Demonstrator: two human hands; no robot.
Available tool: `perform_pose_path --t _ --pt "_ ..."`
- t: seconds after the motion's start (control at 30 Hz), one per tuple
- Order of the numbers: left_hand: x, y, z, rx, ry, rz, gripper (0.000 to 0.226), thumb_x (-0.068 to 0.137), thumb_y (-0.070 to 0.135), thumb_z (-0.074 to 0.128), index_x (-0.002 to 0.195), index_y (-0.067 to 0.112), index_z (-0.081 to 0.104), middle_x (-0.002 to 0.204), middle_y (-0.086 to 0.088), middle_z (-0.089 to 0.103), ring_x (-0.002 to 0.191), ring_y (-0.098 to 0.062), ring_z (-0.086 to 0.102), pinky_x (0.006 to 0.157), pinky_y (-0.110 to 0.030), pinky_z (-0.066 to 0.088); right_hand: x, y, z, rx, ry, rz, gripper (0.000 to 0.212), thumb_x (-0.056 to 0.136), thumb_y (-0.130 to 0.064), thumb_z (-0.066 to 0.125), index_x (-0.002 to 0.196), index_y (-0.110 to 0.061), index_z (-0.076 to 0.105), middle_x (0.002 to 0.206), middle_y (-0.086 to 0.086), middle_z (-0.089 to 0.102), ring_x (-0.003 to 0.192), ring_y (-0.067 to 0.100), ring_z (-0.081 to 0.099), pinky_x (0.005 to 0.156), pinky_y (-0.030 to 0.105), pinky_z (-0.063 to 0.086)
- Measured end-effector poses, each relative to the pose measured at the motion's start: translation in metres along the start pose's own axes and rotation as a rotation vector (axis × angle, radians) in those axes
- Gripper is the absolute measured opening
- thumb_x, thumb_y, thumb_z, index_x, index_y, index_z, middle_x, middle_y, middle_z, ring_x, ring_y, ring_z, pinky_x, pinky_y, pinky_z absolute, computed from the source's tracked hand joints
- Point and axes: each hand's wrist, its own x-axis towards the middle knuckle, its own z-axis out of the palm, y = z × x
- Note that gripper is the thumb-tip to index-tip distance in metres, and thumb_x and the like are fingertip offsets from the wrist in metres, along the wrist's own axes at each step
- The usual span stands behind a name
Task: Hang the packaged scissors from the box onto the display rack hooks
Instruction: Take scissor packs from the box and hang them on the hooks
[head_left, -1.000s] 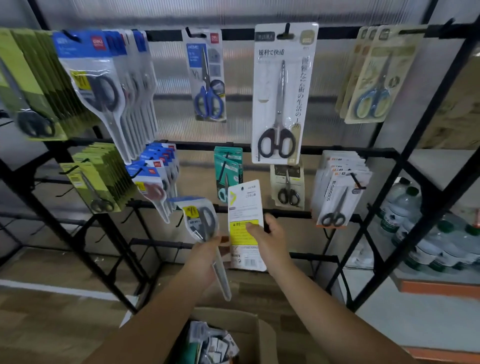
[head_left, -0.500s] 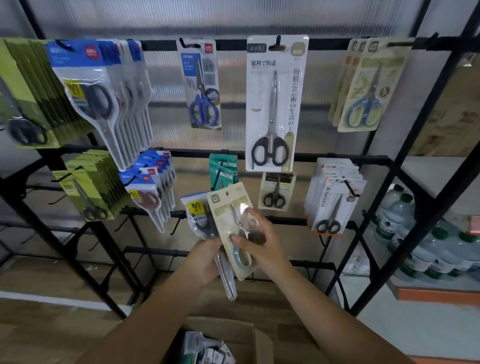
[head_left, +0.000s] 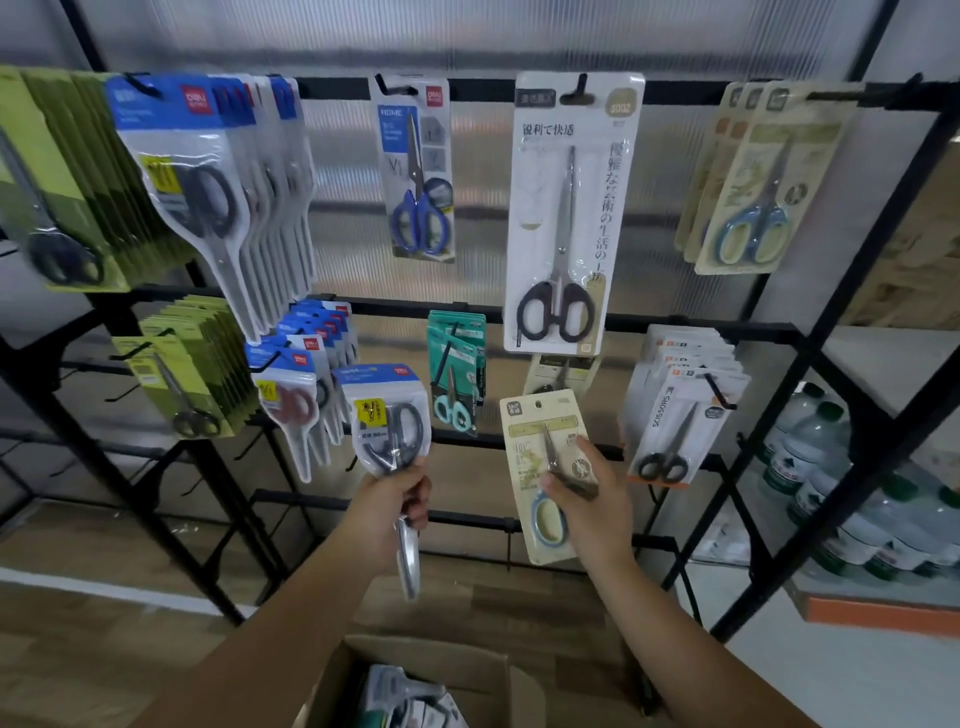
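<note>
We pulled packs apart: left hand grips blue-topped clear scissors pack, right hand pinches beige card scissors pack, now further right.

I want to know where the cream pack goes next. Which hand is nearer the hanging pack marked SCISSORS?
Right. The right hand, gripping the cream pack, is just left of the SCISSORS pack; the left hand is farther left.

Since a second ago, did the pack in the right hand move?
Yes. The beige scissors pack in the right hand went right, away from the left hand, toward the white pack marked SCISSORS hanging on the rack, and flipped to show its front.
</note>
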Motion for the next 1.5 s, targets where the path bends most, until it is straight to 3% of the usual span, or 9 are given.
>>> perform_pose_path --t 0.1,0.27,0.43,0.5,0.7,0.87,1.07,1.2,1.5 --pt "-0.001 0.014 -0.008 0.014 -0.022 0.07 0.017 0.097 0.01 0.045 0.095 0.009 0.062 0.046 0.002 0.035 0.033 -0.007 0.026 0.036 -0.015 0.023 -0.013 -0.011 0.019 0.105 -0.101 -0.025 0.053 0.077 -0.015 0.076 0.118 -0.039 0.054 0.12 0.003 0.058 0.097 0.004 0.058 0.083 0.024 0.049" --pt "-0.009 0.055 -0.015 0.057 -0.048 0.162 0.028 0.095 0.003 0.037 0.067 0.008 0.038 0.044 0.003 0.04 0.03 -0.007 0.027 0.036 -0.017 0.022 -0.021 -0.06 0.046 0.237 -0.21 -0.1 0.051 0.08 -0.017 0.073 0.111 -0.051 0.05 0.122 -0.007 0.051 0.109 0.009 0.055 0.094 0.038 0.05" --pt "-0.034 0.104 -0.002 -0.025 -0.147 0.329 0.007 0.082 0.002 0.04 0.087 0.005 0.043 0.053 -0.002 0.051 0.034 -0.009 0.034 0.038 -0.018 0.026 -0.026 -0.112 0.047 0.334 -0.301 -0.231 0.056 0.084 -0.006 0.066 0.119 -0.047 0.051 0.116 -0.021 0.049 0.094 -0.009 0.058 0.08 0.015 0.051" --pt "-0.042 0.118 0.009 -0.018 -0.178 0.392 0.013 0.078 0.003 0.043 0.089 0.003 0.05 0.057 -0.004 0.054 0.037 -0.012 0.039 0.038 -0.018 0.03 -0.031 -0.13 0.041 0.34 -0.299 -0.288 0.057 0.085 -0.002 0.063 0.119 -0.046 0.05 0.12 -0.017 0.051 0.099 0.001 0.059 0.087 0.021 0.051" --pt "-0.051 0.131 0.052 0.02 -0.327 0.557 0.011 0.07 0.002 0.061 0.076 0.007 0.068 0.059 -0.007 0.06 0.046 -0.018 0.055 0.041 -0.024 0.042 -0.037 -0.164 -0.005 0.326 -0.138 -0.443 0.057 0.084 0.003 0.063 0.12 -0.039 0.051 0.124 0.013 0.052 0.109 0.027 0.057 0.094 0.049 0.048" --pt "-0.048 0.122 0.097 0.086 -0.457 0.583 0.016 0.069 0.01 0.064 0.074 0.016 0.077 0.069 -0.006 0.07 0.063 -0.017 0.067 0.057 -0.027 0.054 -0.016 -0.172 -0.078 0.176 0.118 -0.475 0.058 0.083 -0.022 0.07 0.128 -0.046 0.044 0.107 0.018 0.054 0.078 0.022 0.057 0.084 0.033 0.052" --pt "-0.054 0.107 0.152 0.039 -0.495 0.506 0.018 0.075 0.009 0.062 0.091 0.009 0.069 0.074 -0.007 0.073 0.064 -0.018 0.069 0.058 -0.03 0.057 0.036 -0.196 -0.154 -0.058 0.439 -0.464 0.074 0.082 -0.027 0.07 0.146 -0.025 0.031 0.125 0.003 0.045 0.095 0.0 0.051 0.073 0.0 0.039" --pt "-0.058 0.102 0.173 0.041 -0.525 0.427 0.013 0.083 0.001 0.059 0.085 0.009 0.069 0.071 -0.005 0.073 0.06 -0.017 0.069 0.055 -0.026 0.056 0.061 -0.216 -0.184 -0.221 0.46 -0.407 0.076 0.08 -0.031 0.07 0.146 -0.024 0.033 0.134 0.007 0.047 0.113 0.016 0.05 0.095 0.028 0.041" --pt "-0.053 0.1 0.161 0.015 -0.462 0.421 0.013 0.084 -0.002 0.057 0.09 0.004 0.067 0.067 -0.008 0.072 0.058 -0.017 0.069 0.054 -0.025 0.056 0.061 -0.219 -0.199 -0.588 0.438 -0.325 0.077 0.077 -0.045 0.07 0.143 -0.022 0.036 0.128 0.009 0.051 0.092 0.014 0.047 0.066 0.027 0.037"
